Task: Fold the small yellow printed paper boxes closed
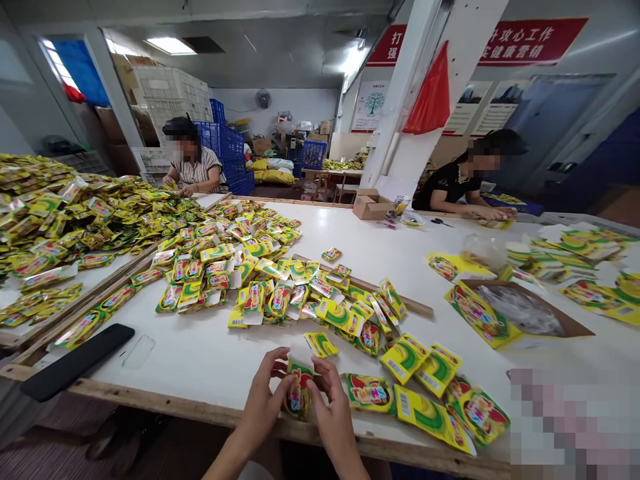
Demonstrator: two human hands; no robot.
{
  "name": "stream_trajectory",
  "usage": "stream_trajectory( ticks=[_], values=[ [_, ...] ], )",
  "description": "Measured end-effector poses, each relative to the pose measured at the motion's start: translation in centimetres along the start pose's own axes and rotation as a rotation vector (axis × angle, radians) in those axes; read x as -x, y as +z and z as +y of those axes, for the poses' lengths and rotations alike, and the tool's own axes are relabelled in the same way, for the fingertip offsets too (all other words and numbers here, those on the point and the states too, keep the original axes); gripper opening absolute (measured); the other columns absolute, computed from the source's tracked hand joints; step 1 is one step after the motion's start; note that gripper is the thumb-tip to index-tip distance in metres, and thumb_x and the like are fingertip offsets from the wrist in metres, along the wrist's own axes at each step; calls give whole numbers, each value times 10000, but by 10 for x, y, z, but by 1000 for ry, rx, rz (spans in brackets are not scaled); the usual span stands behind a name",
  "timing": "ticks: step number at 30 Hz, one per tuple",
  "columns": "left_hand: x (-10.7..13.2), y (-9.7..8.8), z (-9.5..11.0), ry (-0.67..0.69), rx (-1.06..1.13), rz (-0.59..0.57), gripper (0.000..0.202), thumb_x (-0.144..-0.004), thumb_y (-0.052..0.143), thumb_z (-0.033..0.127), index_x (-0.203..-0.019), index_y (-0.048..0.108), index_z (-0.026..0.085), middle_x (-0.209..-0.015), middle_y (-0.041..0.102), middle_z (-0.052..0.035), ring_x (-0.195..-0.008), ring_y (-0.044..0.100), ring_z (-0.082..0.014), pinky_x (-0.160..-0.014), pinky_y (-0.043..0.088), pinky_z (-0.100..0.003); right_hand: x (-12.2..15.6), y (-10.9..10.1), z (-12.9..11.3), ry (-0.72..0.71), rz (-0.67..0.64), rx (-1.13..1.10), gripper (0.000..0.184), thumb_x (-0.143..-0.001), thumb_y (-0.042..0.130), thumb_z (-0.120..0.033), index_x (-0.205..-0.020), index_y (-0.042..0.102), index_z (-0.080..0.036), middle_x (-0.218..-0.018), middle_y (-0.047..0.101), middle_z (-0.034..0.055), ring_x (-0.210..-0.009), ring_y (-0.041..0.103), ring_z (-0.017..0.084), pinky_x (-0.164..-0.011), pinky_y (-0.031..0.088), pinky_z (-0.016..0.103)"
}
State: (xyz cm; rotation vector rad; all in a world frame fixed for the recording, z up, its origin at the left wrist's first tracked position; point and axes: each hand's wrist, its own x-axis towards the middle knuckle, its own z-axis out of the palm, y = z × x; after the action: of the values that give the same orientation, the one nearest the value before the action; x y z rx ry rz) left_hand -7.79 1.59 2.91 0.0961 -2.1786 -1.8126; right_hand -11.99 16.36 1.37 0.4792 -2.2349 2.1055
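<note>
Between my two hands, near the table's front edge, is a small green and yellow printed box (299, 393) with its white top flap up. My left hand (265, 393) grips its left side, thumb on the front. My right hand (327, 400) grips the right side in the same way, its thumb also on the front. Just beyond my fingers lies a yellow box (321, 345). To the right of my right hand are several similar boxes, among them a red and green one (370, 393) and a yellow one (433, 417).
A heap of small boxes (260, 267) covers the middle. A wooden strip (370, 287) crosses the table. Left are a black phone-like slab (80, 360) and a pile of packets (90, 213). An opened display carton (493, 313) stands right. Two people (193, 167) (460, 180) work across the table.
</note>
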Motion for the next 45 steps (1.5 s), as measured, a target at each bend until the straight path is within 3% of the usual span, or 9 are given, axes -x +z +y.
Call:
stream_trajectory(
  ticks=[6,12,17,22,26,31,36,40,45],
  values=[
    [-6,-3,0,9,32,-86,248,-880,545,264,-1116,609,228,-1074,640,-63,-900,612,-190,-835,488,-328,0,-6,4,-7,17,-1,291,-846,598,-309,-1115,618,-200,-1120,662,102,-994,656,221,-855,546,299],
    [-12,1,0,-29,129,-76,296,-870,567,292,-1156,567,216,-1025,655,-58,-887,618,-181,-829,496,-314,-3,-6,2,57,-19,-38,274,-825,635,-381,-1014,670,-185,-1021,698,99,-927,674,239,-807,559,304],
    [-10,6,-7,-80,198,-11,264,-825,626,288,-1066,574,194,-1006,656,-60,-830,634,-176,-769,512,-292,-6,-5,3,101,-24,-63,325,-789,666,-432,-998,689,-184,-1012,711,113,-911,682,257,-788,565,326],
    [-13,6,-4,-56,131,-54,154,-844,582,280,-923,663,175,-909,683,-56,-871,641,-201,-809,504,-301,-16,-10,3,128,-84,-29,361,-793,635,-502,-965,718,-195,-999,720,109,-950,671,268,-833,545,349],
    [-15,6,-4,-36,78,-46,159,-853,558,275,-905,669,174,-935,672,-62,-901,634,-205,-833,496,-309,-23,-9,1,99,-101,32,370,-801,625,-511,-949,732,-189,-1014,716,112,-981,658,276,-860,528,359],
    [-10,9,-3,7,173,42,291,-878,530,272,-1164,519,223,-1049,650,-62,-954,631,-193,-860,503,-332,-22,-7,-6,63,-94,10,335,-813,633,-480,-918,729,-177,-933,728,103,-891,678,265,-824,544,363],
    [-9,5,7,21,50,-46,159,-893,522,286,-986,604,186,-966,672,-72,-931,636,-212,-851,492,-334,-17,-6,-10,-10,-106,46,250,-848,606,-414,-877,709,-188,-945,713,95,-916,667,253,-800,545,328],
    [-11,5,12,6,52,-11,174,-885,544,315,-888,645,173,-910,696,-73,-894,648,-216,-830,498,-325,-10,0,-7,-27,-13,5,228,-866,585,-391,-964,655,-197,-1048,685,98,-1000,643,236,-854,535,329],
    [-11,7,10,-11,69,-6,157,-865,573,294,-916,660,173,-918,701,-69,-877,654,-204,-810,507,-307,-10,2,-12,-77,-32,42,239,-852,612,-393,-971,676,-196,-983,692,84,-931,653,221,-792,546,285]
  ],
)
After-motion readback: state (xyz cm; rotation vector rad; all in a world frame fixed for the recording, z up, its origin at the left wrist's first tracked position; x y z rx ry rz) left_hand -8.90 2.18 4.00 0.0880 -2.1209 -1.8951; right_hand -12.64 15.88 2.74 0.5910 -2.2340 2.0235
